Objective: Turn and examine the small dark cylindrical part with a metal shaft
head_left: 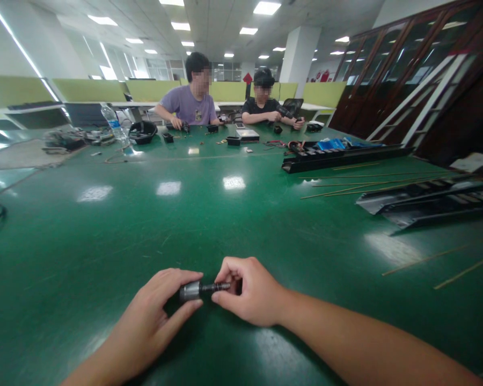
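Low in the head view, my left hand (159, 308) grips a short silver-and-black metal cylinder (190, 291) between thumb and fingers. A thinner dark shaft (209, 288) with ring-like steps sticks out of the cylinder toward the right. Around the shaft's lighter far end, the thumb and index finger of my right hand (251, 292) are closed in a pinch. The part lies roughly level, just over the green tabletop (145, 225) or resting on it; I cannot tell which. My other right fingers are curled and partly hidden.
Black metal channels (438, 206) and thin rods (346, 188) lie on the right. Farther back is another long channel (330, 155) with blue pieces. Two people (191, 102) sit across the table, handling parts near small black boxes (233, 140). A water bottle (113, 122) stands back left.
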`<state>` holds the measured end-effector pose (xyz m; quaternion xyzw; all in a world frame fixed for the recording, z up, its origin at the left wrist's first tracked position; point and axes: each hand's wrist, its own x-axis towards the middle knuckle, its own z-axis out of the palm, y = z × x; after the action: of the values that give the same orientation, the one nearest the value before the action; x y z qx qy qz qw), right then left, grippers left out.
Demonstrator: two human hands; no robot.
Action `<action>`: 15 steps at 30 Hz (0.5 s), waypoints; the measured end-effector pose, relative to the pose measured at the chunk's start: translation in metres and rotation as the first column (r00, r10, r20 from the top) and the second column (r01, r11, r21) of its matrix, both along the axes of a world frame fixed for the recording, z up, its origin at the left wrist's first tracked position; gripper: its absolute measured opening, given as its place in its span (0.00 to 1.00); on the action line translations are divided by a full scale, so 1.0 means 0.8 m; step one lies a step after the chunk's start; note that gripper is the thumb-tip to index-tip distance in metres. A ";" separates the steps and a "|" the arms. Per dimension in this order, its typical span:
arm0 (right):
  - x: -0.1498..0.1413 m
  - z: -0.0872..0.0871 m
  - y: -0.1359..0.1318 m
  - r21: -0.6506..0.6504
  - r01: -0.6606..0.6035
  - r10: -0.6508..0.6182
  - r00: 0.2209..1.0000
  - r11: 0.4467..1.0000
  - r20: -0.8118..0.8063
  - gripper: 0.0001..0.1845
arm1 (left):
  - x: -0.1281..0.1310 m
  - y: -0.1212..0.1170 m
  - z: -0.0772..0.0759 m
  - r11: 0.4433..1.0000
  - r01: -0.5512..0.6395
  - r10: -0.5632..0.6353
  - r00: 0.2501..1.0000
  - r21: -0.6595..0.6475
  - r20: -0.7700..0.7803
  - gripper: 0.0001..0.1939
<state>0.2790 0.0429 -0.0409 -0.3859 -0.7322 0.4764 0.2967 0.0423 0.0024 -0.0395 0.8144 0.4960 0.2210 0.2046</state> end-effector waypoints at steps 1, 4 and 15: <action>0.000 0.000 0.000 -0.001 -0.001 0.001 1.000 1.000 0.001 0.07 | 0.000 0.000 0.000 1.000 -0.002 0.002 1.000 0.003 0.000 0.18; 0.001 0.001 0.000 -0.007 -0.003 0.003 1.000 1.000 0.001 0.06 | 0.000 0.001 -0.001 1.000 0.000 0.000 1.000 0.011 0.001 0.18; 0.000 0.003 -0.001 -0.030 -0.007 0.006 1.000 1.000 -0.008 0.06 | -0.002 0.001 0.001 1.000 0.002 -0.002 1.000 0.016 -0.007 0.18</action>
<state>0.2793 0.0424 -0.0389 -0.3859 -0.7250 0.4898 0.2925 0.0411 0.0036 -0.0387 0.8173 0.4942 0.2218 0.1966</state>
